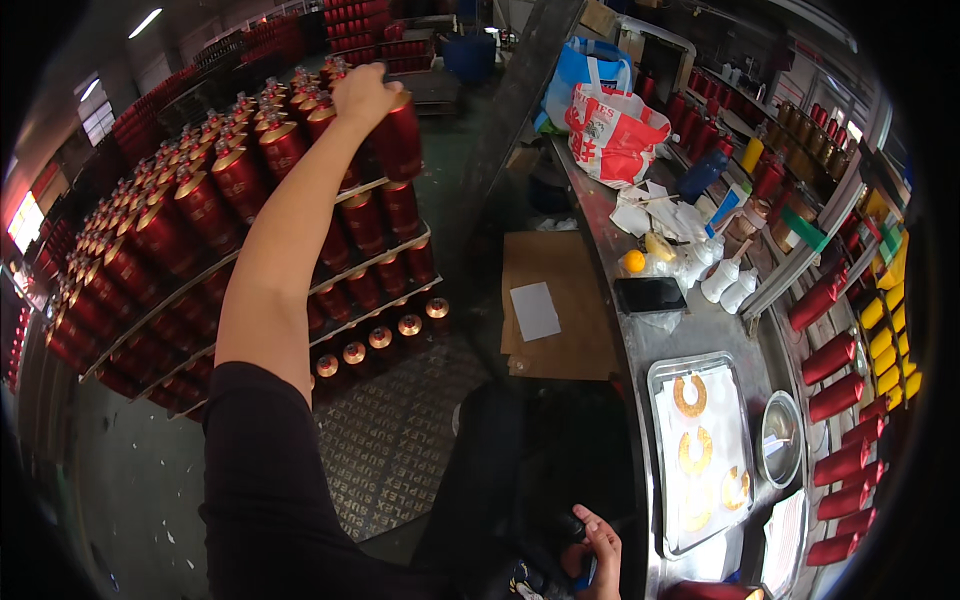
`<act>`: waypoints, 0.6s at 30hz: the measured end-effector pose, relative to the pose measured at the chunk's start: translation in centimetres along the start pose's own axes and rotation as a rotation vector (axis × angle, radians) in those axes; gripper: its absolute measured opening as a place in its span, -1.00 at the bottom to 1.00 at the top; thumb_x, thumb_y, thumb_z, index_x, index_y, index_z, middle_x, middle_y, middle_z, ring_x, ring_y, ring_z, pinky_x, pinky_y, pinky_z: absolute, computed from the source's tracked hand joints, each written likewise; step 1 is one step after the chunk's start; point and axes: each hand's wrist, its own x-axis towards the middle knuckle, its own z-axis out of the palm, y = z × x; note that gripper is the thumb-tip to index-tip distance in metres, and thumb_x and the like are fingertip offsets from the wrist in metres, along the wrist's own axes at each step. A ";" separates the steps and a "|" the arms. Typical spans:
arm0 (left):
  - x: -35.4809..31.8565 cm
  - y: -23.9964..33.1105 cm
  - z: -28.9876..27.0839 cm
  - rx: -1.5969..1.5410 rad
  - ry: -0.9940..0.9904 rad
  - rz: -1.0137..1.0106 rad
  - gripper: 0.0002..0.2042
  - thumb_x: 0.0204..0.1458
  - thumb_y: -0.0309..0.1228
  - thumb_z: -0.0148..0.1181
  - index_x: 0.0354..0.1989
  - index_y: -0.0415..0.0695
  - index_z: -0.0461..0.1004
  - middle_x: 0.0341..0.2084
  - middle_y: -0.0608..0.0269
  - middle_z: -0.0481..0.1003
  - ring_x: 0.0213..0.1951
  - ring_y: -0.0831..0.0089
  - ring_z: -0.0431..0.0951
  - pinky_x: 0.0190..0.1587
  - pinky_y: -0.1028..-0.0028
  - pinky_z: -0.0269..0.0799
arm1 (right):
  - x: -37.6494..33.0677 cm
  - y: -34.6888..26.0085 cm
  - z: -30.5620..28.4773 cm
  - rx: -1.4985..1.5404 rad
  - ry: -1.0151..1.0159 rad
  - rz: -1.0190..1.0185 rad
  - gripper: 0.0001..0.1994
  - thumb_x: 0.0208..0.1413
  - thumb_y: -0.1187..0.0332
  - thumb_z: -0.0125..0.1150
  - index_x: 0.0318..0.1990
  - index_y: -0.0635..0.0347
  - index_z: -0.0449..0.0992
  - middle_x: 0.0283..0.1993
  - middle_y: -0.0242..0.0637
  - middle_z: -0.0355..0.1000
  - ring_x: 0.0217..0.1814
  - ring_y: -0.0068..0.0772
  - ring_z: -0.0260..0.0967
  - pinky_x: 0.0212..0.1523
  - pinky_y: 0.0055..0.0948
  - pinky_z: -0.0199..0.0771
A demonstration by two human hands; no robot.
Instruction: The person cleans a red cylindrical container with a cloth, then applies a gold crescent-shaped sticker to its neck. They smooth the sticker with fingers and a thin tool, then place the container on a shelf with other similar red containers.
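My left arm reaches out to the far left. My left hand (365,97) closes over the top of a glossy red bottle (400,140) at the corner of a stacked rack, its fingers covering the neck. Beside it stand many similar red bottles (235,180) with gold shoulders and clear necks, packed upright on layered boards. My right hand (600,555) is low in the view near the bench edge, fingers loosely apart, with nothing visible in them. A metal tray (655,440) lined with white paper, carrying several gold C-shaped pieces (690,395), lies close to that hand.
On the bench (610,270) are a metal bowl (781,440), a black phone (650,294), an orange (633,261), white bottles (720,280) and a red-white bag (615,135). Red bottles (835,400) line the right side. Cardboard (560,360) lies below the bench's left edge.
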 end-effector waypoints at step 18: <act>6.4 -6.9 8.1 0.070 -0.052 -0.087 -0.56 0.04 -0.07 0.29 0.00 -0.07 0.49 -0.06 -0.08 0.58 0.03 -0.02 0.57 0.01 0.05 0.51 | 4.3 1.0 2.1 -0.034 -0.007 0.051 -0.36 0.24 -0.01 0.14 0.23 0.42 0.37 -0.71 -0.51 0.17 -0.74 -0.66 0.04 -0.70 -0.59 -0.02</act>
